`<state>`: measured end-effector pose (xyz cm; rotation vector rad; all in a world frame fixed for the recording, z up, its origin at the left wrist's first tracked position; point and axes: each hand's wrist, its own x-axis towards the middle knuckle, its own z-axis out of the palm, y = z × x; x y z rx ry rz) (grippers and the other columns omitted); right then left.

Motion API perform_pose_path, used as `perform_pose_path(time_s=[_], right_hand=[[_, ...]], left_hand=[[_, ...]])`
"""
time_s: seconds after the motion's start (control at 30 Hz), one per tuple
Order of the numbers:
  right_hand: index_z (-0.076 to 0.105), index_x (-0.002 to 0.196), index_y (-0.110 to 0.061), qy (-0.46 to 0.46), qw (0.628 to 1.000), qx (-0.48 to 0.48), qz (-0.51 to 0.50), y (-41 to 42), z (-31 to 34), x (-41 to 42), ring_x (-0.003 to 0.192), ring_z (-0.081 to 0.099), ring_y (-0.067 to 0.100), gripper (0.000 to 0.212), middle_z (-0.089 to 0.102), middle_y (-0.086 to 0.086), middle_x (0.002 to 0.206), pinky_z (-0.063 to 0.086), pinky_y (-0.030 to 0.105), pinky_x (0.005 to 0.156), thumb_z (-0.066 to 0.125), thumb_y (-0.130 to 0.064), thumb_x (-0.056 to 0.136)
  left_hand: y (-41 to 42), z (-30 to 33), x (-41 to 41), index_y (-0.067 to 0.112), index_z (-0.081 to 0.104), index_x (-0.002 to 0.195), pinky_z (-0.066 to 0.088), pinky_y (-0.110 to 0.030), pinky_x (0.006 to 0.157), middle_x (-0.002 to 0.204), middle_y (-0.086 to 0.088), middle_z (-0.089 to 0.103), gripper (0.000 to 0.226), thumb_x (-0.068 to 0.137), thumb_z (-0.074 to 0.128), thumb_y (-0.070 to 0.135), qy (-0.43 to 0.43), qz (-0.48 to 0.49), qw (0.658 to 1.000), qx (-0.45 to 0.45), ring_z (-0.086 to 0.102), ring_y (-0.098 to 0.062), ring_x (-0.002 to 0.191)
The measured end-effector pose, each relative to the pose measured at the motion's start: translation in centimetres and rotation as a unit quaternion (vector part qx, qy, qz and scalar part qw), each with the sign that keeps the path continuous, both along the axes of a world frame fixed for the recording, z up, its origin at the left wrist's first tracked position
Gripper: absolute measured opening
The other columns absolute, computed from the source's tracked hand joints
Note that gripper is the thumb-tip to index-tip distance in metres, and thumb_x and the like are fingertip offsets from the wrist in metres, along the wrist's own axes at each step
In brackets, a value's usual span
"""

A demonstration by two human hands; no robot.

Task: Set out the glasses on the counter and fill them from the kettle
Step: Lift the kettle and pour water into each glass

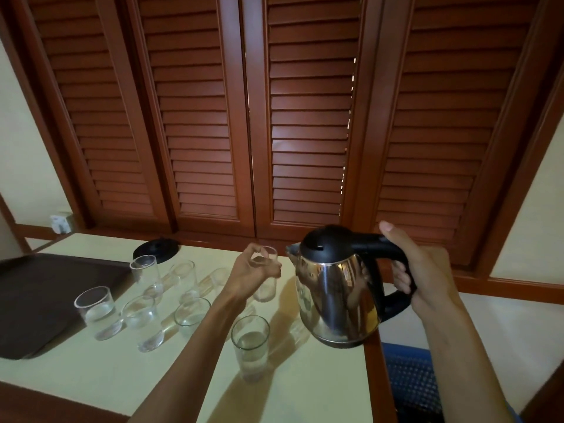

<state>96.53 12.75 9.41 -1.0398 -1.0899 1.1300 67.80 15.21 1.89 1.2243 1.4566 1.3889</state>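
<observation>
no readable text, labels, brands or numbers anywhere

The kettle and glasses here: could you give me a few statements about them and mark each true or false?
1. The right hand holds the kettle by its black handle. True.
2. The kettle sits on its black base. False: it is lifted, and the base lies apart near the shutters.
3. The left hand has its grip on a glass beside the kettle's spout. True.
4. All the glasses stand on the dark tray. False: they stand on the pale counter.
</observation>
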Motion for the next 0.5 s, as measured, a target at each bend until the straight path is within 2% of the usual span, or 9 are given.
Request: perform_pose_path(time_s=[0.07, 0.17, 0.23, 0.33, 0.43, 0.5], right_hand=[[0.070, 0.068, -0.002, -0.040, 0.999, 0.017, 0.020, 0.4, 1.0, -0.3, 0.038, 0.037, 0.015, 0.056, 0.045, 0.004, 0.045, 0.030, 0.022, 0.037, 0.084, -0.056, 0.065], [0.064, 0.059, -0.004, -0.105, 0.993, 0.047, 0.031, 1.3, 2.7, -1.0, 0.037, 0.037, 0.016, 0.053, 0.045, 0.006, 0.045, 0.029, 0.024, 0.040, 0.083, -0.052, 0.073], [0.062, 0.058, -0.003, -0.147, 0.986, 0.072, 0.042, 1.9, 3.7, -1.7, 0.033, 0.039, 0.012, 0.054, 0.045, 0.003, 0.042, 0.029, 0.020, 0.038, 0.083, -0.049, 0.075], [0.064, 0.060, 0.002, -0.219, 0.968, 0.109, 0.061, 2.8, 4.7, -2.7, 0.033, 0.046, 0.004, 0.055, 0.048, -0.005, 0.038, 0.036, 0.013, 0.043, 0.082, -0.047, 0.078], [0.059, 0.049, 0.000, -0.286, 0.947, 0.134, 0.057, 3.9, 5.3, -3.5, 0.044, 0.048, 0.016, 0.063, 0.046, 0.002, 0.043, 0.040, 0.025, 0.057, 0.084, -0.053, 0.073], [0.050, 0.040, -0.011, -0.326, 0.933, 0.144, 0.056, 4.5, 6.0, -3.9, 0.044, 0.041, 0.019, 0.064, 0.039, -0.001, 0.041, 0.037, 0.031, 0.057, 0.085, -0.055, 0.070]], left_hand=[[-0.2, -0.2, 0.4, 0.014, 0.057, 0.090, 0.053, -0.035, 0.074, 0.082, -0.015, 0.075, 0.039, 0.067, 0.077, -0.011, 0.050, -0.004, 0.999, -0.004, 0.067, -0.019, 0.074], [-0.3, -0.5, 0.7, 0.012, 0.064, 0.093, 0.056, -0.037, 0.069, 0.076, -0.001, 0.076, 0.045, 0.050, 0.078, 0.008, 0.138, -0.007, 0.990, -0.012, 0.070, -0.021, 0.068], [-0.4, -0.5, 0.9, 0.019, 0.068, 0.095, 0.059, -0.036, 0.069, 0.079, 0.002, 0.079, 0.048, 0.048, 0.077, 0.015, 0.197, -0.011, 0.980, -0.014, 0.074, -0.020, 0.073], [-0.6, -0.5, 1.2, 0.030, 0.068, 0.092, 0.057, -0.027, 0.065, 0.078, 0.005, 0.078, 0.044, 0.053, 0.080, 0.014, 0.240, -0.016, 0.970, -0.014, 0.073, -0.010, 0.071], [-0.8, -0.5, 1.2, 0.033, 0.066, 0.088, 0.051, -0.021, 0.063, 0.073, 0.008, 0.075, 0.041, 0.055, 0.081, 0.013, 0.256, -0.012, 0.967, -0.014, 0.068, -0.001, 0.063], [-0.9, -0.6, 1.1, 0.030, 0.065, 0.087, 0.049, -0.019, 0.060, 0.070, 0.009, 0.073, 0.040, 0.056, 0.082, 0.012, 0.259, -0.015, 0.966, -0.015, 0.065, 0.001, 0.058]])
